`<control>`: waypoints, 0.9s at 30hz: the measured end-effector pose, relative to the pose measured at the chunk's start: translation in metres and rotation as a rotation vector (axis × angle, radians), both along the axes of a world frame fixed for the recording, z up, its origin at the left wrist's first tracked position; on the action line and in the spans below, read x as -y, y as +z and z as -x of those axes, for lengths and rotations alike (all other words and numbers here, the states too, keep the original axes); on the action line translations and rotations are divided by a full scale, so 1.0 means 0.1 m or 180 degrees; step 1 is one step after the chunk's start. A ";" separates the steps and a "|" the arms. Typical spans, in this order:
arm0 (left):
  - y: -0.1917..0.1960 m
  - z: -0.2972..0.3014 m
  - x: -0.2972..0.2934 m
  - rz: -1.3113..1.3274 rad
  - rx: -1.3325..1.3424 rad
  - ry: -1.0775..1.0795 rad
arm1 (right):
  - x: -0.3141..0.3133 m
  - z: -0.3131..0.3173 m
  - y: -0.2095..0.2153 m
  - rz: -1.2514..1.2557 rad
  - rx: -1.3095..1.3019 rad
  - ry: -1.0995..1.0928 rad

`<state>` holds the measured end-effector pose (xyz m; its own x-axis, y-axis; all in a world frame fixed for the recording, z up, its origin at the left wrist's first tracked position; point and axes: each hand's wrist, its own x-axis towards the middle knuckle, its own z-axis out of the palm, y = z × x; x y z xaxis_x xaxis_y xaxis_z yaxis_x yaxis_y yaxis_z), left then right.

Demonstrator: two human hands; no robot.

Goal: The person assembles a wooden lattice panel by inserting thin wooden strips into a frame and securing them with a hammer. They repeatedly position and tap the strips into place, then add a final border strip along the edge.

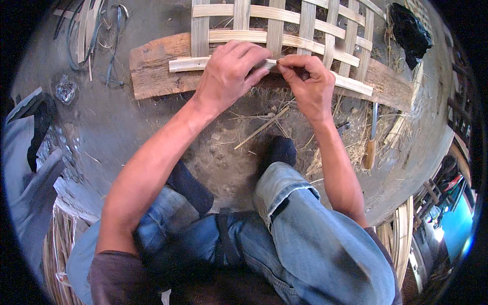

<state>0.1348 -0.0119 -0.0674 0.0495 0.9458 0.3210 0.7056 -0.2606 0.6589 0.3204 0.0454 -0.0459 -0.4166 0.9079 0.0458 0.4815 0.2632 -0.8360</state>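
upper middle of frame: left hand (229,73) lies over a pale bamboo strip (351,84), fingers curled and pressed down on it. right hand (307,84) just beside, thumb and fingertips pinching the same strip. strip runs across a wooden plank (152,68), at the near edge of a woven mat (284,25). knife (371,137) on the dusty ground at right, well apart. black cloth (409,30) upper right.
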 end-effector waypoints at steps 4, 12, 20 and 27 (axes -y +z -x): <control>-0.02 0.01 0.00 0.0009 0.0059 -0.0050 | -0.01 0.00 -0.03 -0.0021 -0.0067 0.0024; -0.02 0.00 -0.01 -0.0036 0.0022 -0.0034 | -0.01 -0.02 -0.06 -0.0223 0.0018 0.0108; -0.05 0.00 -0.03 -0.0269 -0.0010 -0.0007 | -0.01 -0.01 -0.07 -0.0273 0.0101 0.0105; -0.08 -0.01 -0.03 -0.0280 0.0027 -0.0009 | 0.00 0.00 -0.06 -0.0521 0.0163 0.0158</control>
<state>0.1354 -0.0091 -0.0750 0.0489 0.9137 0.4034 0.6993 -0.3197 0.6394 0.3207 0.0449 -0.0521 -0.4665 0.8682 0.1691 0.5053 0.4184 -0.7547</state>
